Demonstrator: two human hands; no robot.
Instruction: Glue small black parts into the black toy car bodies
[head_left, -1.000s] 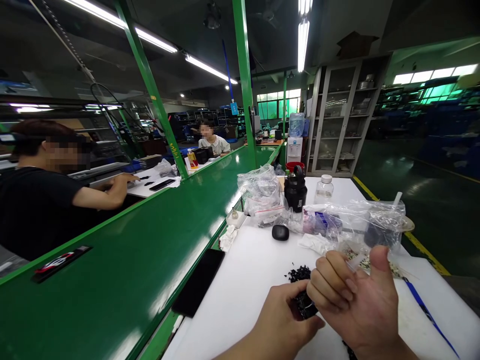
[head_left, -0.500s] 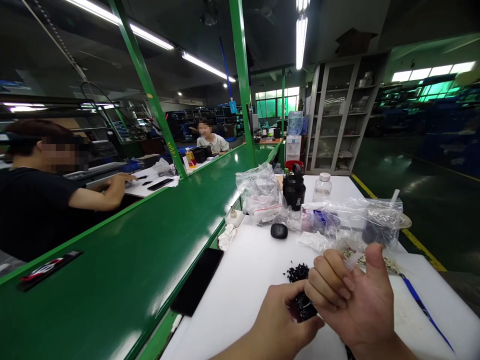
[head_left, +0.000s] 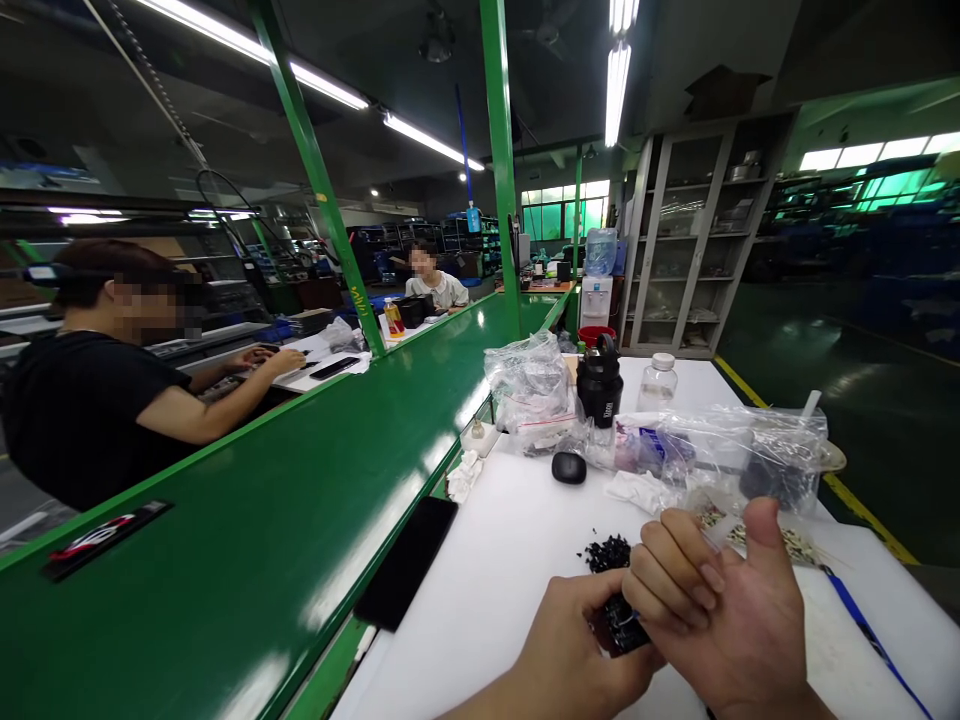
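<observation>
My left hand is wrapped round a small dark, shiny black piece, mostly hidden by fingers; its kind is unclear. My right hand is beside it, palm turned up, fingers curled in and thumb sticking up. Its fingertips come close to the black piece, but whether they touch it I cannot tell. A translucent strip shows by the curled fingers; whether it is held is unclear. Just beyond the hands, a pile of small black bits lies on the white table.
A phone lies at the table's left edge by the green conveyor. Farther back are a black earbud case, a black bottle, a clear jar and plastic bags. A blue pen-like tool lies right. A co-worker sits across.
The view has shifted slightly, so the scene sits a little farther right and lower. Both hands keep nearly the same pose. The co-worker's hands across the conveyor have moved.
</observation>
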